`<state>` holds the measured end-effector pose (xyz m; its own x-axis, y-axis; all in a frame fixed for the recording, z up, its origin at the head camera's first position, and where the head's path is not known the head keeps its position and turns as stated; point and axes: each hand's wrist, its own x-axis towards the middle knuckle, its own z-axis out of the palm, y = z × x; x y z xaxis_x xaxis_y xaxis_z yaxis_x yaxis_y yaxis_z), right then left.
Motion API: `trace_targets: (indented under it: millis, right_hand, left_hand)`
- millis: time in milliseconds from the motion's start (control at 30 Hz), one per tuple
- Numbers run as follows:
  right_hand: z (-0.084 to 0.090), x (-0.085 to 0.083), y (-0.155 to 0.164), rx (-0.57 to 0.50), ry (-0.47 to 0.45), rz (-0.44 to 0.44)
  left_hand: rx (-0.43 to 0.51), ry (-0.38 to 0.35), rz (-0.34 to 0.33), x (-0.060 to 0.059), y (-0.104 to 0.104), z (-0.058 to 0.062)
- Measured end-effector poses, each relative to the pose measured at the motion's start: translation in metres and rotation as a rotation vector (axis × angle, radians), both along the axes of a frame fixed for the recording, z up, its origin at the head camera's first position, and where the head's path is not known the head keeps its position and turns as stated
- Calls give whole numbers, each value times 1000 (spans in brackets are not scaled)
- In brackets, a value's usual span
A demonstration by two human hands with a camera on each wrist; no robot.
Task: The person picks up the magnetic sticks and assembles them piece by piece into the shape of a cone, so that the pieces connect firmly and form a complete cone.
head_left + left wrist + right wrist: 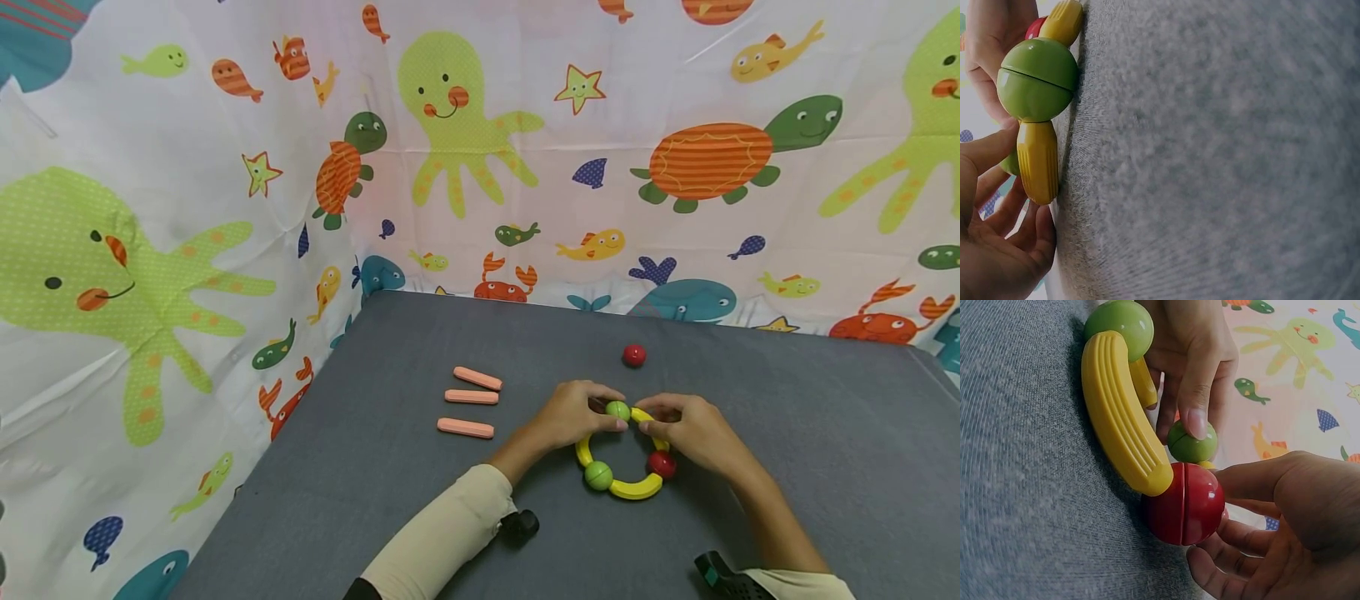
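Observation:
A ring of curved yellow pieces and grooved balls lies on the dark grey table. My left hand (572, 415) pinches the green ball (618, 410) at its far side, the thumb pressed on it in the right wrist view. My right hand (693, 427) grips the curved yellow piece (642, 415) beside that ball, partly hiding it. A red ball (1184, 504) joins this piece to the front yellow piece (1124, 412). At the ring's near left is another green ball (1038, 80), with a yellow piece (1038, 164) running from it toward my left hand.
Three salmon-pink sticks (471, 397) lie left of the ring. A loose red ball (634, 356) sits beyond it, toward the table's back edge. A curtain (465, 250) printed with sea animals hangs behind and along the left side of the table (360, 517).

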<state>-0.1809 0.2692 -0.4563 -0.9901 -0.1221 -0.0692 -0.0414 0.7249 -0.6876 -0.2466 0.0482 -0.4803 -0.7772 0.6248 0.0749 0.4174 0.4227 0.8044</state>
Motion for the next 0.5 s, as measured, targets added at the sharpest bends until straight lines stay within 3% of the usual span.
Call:
trace_targets:
  millis: [500]
  right_hand:
    - [-1, 1, -3, 7, -8, 15]
  left_hand:
    - [-19, -32, 16, 1, -1, -2]
